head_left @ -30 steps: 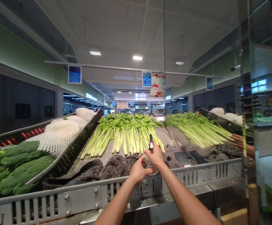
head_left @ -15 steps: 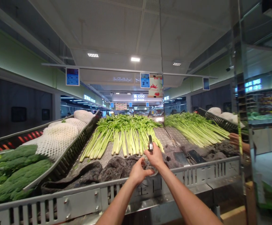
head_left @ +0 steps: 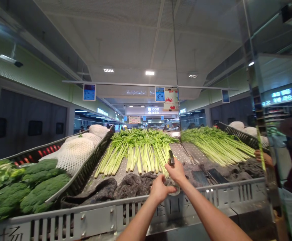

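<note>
1. Your right hand [head_left: 177,170] is high on what looks like a spray bottle [head_left: 176,192], its fingers closed around the part under the dark nozzle [head_left: 171,157].
2. Your left hand [head_left: 159,189] cups the clear lower part from the left, thumb across the near side — how firmly those fingers press, you cannot tell.
3. The bottle is above the near grey rail [head_left: 94,219], its nozzle toward the celery [head_left: 140,157] spread on the far side.
4. Dark cloth [head_left: 135,186] lies bunched between celery and rail; broccoli [head_left: 45,190] sits to the left — a mirror [head_left: 211,117] stands right.
</note>
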`<state>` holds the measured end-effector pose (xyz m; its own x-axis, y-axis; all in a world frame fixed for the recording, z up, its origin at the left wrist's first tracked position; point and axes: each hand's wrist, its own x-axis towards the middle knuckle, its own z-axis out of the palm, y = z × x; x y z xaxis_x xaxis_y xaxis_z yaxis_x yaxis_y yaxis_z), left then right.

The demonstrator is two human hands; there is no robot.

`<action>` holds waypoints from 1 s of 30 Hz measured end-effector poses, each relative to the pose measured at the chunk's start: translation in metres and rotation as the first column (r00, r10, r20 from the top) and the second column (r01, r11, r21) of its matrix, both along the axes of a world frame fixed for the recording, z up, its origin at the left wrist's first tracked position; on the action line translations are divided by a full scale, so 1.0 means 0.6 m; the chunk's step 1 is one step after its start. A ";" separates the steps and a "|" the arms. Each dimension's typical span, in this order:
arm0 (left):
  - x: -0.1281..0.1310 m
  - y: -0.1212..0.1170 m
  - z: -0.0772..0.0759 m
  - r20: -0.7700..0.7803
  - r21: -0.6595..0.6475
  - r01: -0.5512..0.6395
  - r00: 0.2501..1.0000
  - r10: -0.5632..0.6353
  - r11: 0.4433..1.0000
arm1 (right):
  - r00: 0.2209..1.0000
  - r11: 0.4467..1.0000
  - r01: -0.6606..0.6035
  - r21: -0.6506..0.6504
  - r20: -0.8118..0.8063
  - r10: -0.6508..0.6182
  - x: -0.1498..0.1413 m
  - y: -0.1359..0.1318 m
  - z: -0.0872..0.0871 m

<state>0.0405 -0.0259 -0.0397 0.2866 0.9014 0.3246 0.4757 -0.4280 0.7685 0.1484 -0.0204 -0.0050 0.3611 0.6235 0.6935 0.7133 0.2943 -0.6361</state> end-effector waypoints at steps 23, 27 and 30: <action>0.009 -0.006 0.041 -0.069 0.051 -0.030 0.997 0.034 0.998 | 0.998 0.999 0.043 0.018 -0.048 -0.042 -0.001 -0.029 0.051; 0.008 -0.009 0.055 -0.065 0.092 -0.037 0.997 0.043 0.995 | 0.996 0.997 0.031 0.073 -0.087 -0.024 -0.004 -0.031 0.060; 0.002 -0.021 0.073 -0.084 0.130 -0.053 0.994 0.064 0.990 | 0.993 0.994 0.028 0.107 -0.119 -0.015 -0.008 -0.031 0.070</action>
